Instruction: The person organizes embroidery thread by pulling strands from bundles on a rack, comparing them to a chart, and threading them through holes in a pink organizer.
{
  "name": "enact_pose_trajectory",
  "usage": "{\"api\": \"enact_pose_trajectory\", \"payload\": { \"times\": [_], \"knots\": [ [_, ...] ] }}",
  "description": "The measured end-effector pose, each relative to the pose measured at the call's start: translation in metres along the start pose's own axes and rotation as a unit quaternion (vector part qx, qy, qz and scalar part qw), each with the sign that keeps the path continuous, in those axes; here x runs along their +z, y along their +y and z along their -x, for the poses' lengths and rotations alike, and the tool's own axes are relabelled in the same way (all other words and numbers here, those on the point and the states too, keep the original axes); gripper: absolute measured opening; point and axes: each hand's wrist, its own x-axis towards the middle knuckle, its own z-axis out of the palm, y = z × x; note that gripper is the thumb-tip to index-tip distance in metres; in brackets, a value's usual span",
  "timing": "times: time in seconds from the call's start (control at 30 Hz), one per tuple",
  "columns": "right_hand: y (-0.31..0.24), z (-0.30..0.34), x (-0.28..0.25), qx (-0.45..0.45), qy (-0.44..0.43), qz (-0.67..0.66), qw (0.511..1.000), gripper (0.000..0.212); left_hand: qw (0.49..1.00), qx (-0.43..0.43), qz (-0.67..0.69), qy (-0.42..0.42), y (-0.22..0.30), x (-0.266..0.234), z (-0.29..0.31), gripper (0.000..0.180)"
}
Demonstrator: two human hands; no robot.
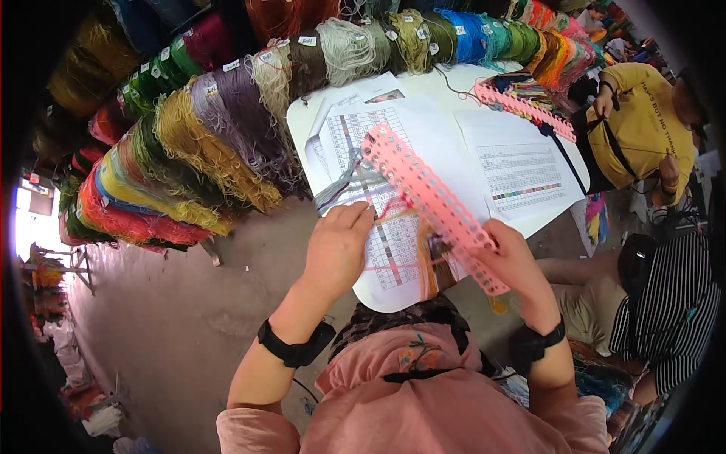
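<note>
My right hand (514, 257) grips the lower end of a long pink plastic strip with rows of holes (423, 189), held slanted over a printed colour chart sheet (389, 250). My left hand (338, 246) rests on the sheet's left edge, fingers curled, pinching thin threads near the strip; a grey yarn bundle (336, 189) lies just above it. Orange and red threads (427, 261) hang from the strip's holes.
Many coloured yarn skeins (204, 144) hang in a row across the left and top. A white table (454, 83) carries more chart sheets (518, 166) and a second pink strip (522, 106). A person in yellow (643, 129) and one in stripes (665, 310) sit at right.
</note>
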Motion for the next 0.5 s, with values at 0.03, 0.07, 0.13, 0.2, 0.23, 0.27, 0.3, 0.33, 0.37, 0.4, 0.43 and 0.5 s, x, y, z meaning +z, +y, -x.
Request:
{"api": "enact_pose_trajectory", "payload": {
  "times": [0.03,0.07,0.13,0.2,0.23,0.27,0.3,0.33,0.37,0.4,0.43,0.5],
  "knots": [
    [0.012,0.009,-0.004,-0.046,-0.02,-0.042,0.998,0.027,1.0,-0.003,-0.022,-0.002,0.002,0.001,0.001,0.031],
    [0.017,0.018,-0.004,-0.046,-0.019,-0.041,0.998,0.027,0.999,-0.009,-0.045,-0.004,0.004,0.002,0.001,0.033],
    [0.026,0.035,-0.005,-0.035,-0.017,-0.313,0.949,0.026,0.997,-0.02,-0.071,-0.004,0.011,0.004,0.002,0.035],
    [0.037,0.046,-0.008,-0.015,-0.024,-0.357,0.934,0.028,0.994,-0.034,-0.101,-0.008,0.014,0.006,0.001,0.037],
    [0.04,0.05,-0.007,0.009,-0.025,-0.401,0.916,0.03,0.993,-0.039,-0.113,-0.008,0.017,0.007,0.001,0.039],
    [0.042,0.051,-0.005,0.009,-0.027,-0.404,0.914,0.03,0.991,-0.045,-0.126,-0.009,0.018,0.008,0.0,0.041],
    [0.044,0.051,-0.004,0.005,-0.021,-0.423,0.906,0.032,0.991,-0.045,-0.129,-0.012,0.019,0.008,-0.001,0.041],
    [0.047,0.051,-0.004,0.003,-0.016,-0.44,0.898,0.033,0.988,-0.055,-0.143,-0.013,0.021,0.009,-0.002,0.043],
    [0.051,0.052,-0.005,0.003,-0.017,-0.442,0.897,0.033,0.985,-0.065,-0.157,-0.015,0.024,0.01,-0.003,0.044],
    [0.056,0.053,-0.007,-0.014,-0.008,-0.474,0.881,0.036,0.985,-0.065,-0.159,-0.017,0.027,0.01,-0.005,0.044],
    [0.06,0.053,-0.008,-0.032,-0.003,-0.505,0.863,0.04,0.983,-0.078,-0.166,-0.026,0.028,0.01,-0.007,0.044],
    [0.06,0.056,-0.018,-0.074,0.036,-0.516,0.853,0.042,0.979,-0.093,-0.179,-0.037,0.031,0.01,-0.008,0.044]
  ]
}}
